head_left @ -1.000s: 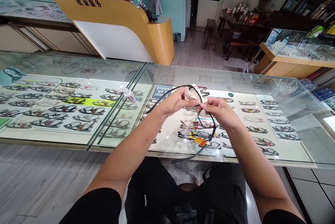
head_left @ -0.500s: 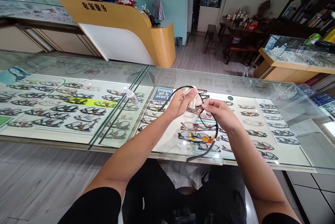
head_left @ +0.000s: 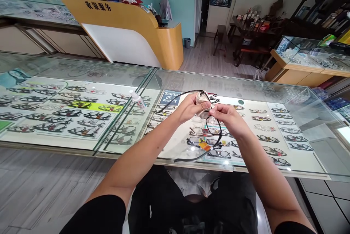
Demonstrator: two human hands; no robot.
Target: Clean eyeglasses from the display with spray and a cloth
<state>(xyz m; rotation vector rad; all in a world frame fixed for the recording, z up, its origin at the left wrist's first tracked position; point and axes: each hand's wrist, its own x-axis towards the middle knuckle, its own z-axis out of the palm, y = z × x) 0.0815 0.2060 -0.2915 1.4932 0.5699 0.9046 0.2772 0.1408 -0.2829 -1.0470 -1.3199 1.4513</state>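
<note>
A pair of black-framed eyeglasses [head_left: 220, 131] is held up above the glass counter, temples unfolded toward the left. My left hand [head_left: 188, 109] is closed on a pale cloth [head_left: 201, 98], pressing it around the far lens with the thumb on the near side. That lens is mostly hidden by the cloth. My right hand [head_left: 229, 118] pinches the frame near the bridge between thumb and fingertips. The near lens hangs below my right fingers, and its temple reaches left over the counter's front edge.
A small white spray bottle [head_left: 137, 99] stands on the glass display counter [head_left: 246, 84], left of my hands. Inside the case lie rows of eyeglasses [head_left: 97, 116] and a blue printed card [head_left: 170, 97]. Beyond are a wooden cashier desk [head_left: 166, 44] and another display case [head_left: 306, 62].
The eyeglasses have tilted, with the near temple swinging left and the far temple lower. My left thumb and the cloth have shifted slightly on the lens. The bottle has not moved.
</note>
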